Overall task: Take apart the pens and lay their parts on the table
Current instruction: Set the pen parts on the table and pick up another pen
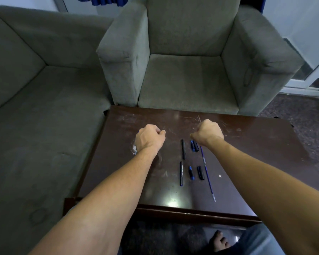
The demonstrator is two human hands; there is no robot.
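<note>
Forearms over table; left hand, right hand fingers curled, empty; pen parts between.

Grey armchair behind dark wooden table; matching sofa left; speckled floor right; blue curtain above.

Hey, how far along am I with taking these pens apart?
Nearly done, it seems. Two rows of parts lie on the table: barrels, blue pieces, black caps and refills. No whole pen shows. Your left hand is curled with nothing visible in it; your right hand hovers at the far blue piece, perhaps placing it.
</note>
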